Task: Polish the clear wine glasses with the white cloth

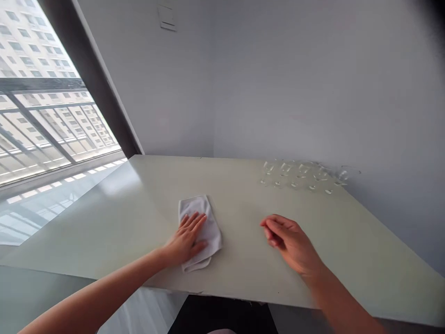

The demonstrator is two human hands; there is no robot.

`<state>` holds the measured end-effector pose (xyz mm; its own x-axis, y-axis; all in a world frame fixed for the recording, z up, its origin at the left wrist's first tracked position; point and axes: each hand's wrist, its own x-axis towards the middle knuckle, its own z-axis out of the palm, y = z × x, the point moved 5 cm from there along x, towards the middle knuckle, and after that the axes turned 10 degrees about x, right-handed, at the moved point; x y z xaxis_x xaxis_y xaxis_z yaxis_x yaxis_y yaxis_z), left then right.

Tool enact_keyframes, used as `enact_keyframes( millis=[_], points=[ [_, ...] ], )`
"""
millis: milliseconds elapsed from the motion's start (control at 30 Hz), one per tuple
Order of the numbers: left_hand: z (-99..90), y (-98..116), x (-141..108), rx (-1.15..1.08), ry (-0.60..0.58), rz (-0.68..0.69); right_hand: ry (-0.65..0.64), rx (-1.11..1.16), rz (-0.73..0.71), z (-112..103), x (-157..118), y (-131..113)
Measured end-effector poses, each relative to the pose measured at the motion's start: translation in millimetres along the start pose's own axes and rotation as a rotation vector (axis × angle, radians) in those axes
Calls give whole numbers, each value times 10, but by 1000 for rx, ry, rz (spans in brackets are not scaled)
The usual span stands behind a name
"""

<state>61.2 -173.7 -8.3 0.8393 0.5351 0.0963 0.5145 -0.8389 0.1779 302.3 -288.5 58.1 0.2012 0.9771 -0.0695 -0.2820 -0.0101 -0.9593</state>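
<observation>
A white cloth (208, 234), folded over, lies on the pale tabletop (236, 195). My left hand (186, 239) rests flat on its left part with the fingers stretched out, pressing on the cloth rather than gripping it. To the right, my right hand (290, 241) is held just over the table, apart from the cloth. Its fingers are curled into a loose fist and nothing shows in them.
Several clear stemmed glasses (301, 172) stand in rows at the table's back right, near the grey wall (306, 83). At the left is a large window (52, 106) with a railing outside. A wall switch (167, 17) sits above.
</observation>
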Motion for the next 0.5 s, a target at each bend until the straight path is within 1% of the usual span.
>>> enact_keyframes(
  millis=[33,67,100,133,200,267,300,333,367,433,500],
  points=[
    [43,178,176,-108,10,49,-44,-135,-44,130,19,13],
    [72,306,339,-229,32,65,-79,-293,-125,251,38,22],
    [81,381,487,-352,77,46,-98,-460,-228,358,54,35],
    [74,404,618,-471,143,-5,-105,-621,-335,451,64,62],
    [31,322,806,-661,318,-171,-109,-882,-497,579,83,173],
    [-21,162,896,-744,483,-338,-140,-1037,-561,629,122,339],
    [-39,78,913,-747,538,-408,-168,-1085,-570,627,152,421],
    [-46,0,920,-735,562,-473,-197,-1122,-572,605,187,489],
    [-38,-68,921,-721,551,-532,-220,-1149,-570,562,227,538],
    [1,-165,907,-715,483,-630,-256,-1190,-536,405,318,579],
    [31,-195,888,-728,414,-673,-256,-1238,-448,138,406,559]
  ],
)
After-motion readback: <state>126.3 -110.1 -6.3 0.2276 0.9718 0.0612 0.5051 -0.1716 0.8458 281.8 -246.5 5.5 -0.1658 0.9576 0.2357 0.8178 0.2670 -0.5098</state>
